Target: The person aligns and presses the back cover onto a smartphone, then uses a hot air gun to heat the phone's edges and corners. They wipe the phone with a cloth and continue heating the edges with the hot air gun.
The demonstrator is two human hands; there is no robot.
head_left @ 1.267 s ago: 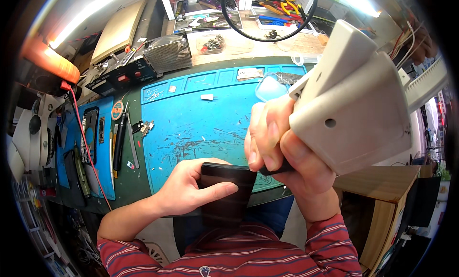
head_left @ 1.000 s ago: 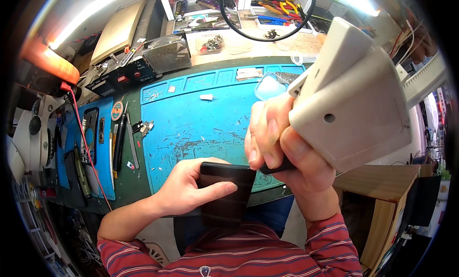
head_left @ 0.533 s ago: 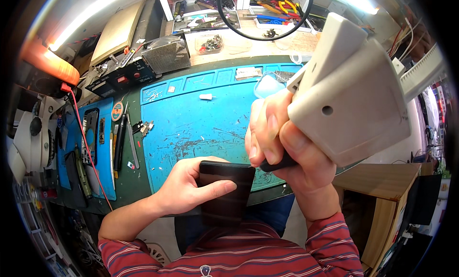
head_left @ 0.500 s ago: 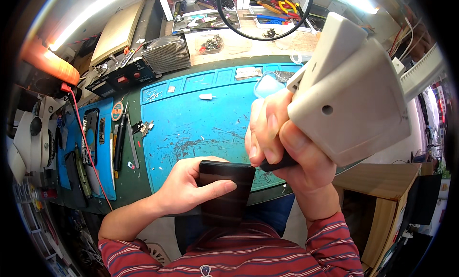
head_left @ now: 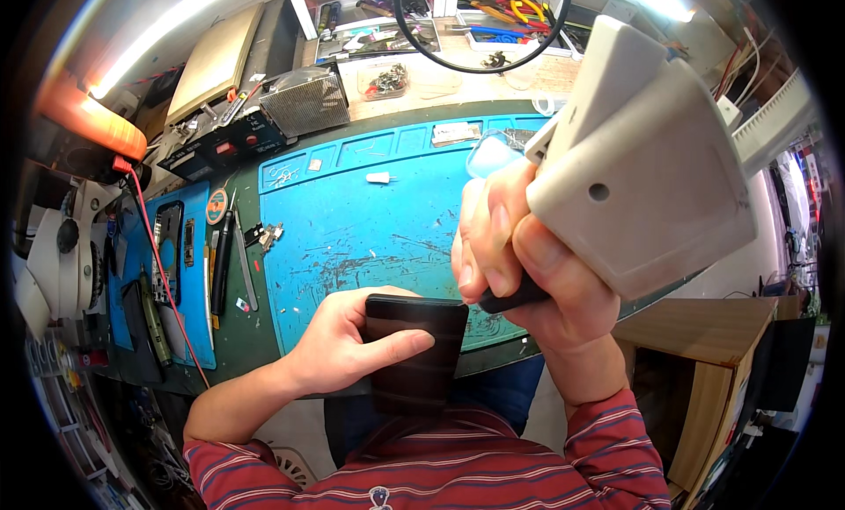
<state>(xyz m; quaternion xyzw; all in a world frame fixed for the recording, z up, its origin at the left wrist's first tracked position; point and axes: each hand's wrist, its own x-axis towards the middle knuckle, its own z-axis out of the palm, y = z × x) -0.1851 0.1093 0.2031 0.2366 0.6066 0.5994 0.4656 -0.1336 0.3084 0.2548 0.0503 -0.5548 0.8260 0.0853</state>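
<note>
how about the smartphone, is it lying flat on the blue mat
No, the left hand holds the smartphone over the lap.

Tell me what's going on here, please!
Someone in a red striped shirt has both hands busy. The left hand holds a dark flat slab, like a phone, thumb across its face. The right hand grips a small black thing beside the slab's top right corner. A pale boxy device is right by that hand; whether they touch, I can't tell.
</note>
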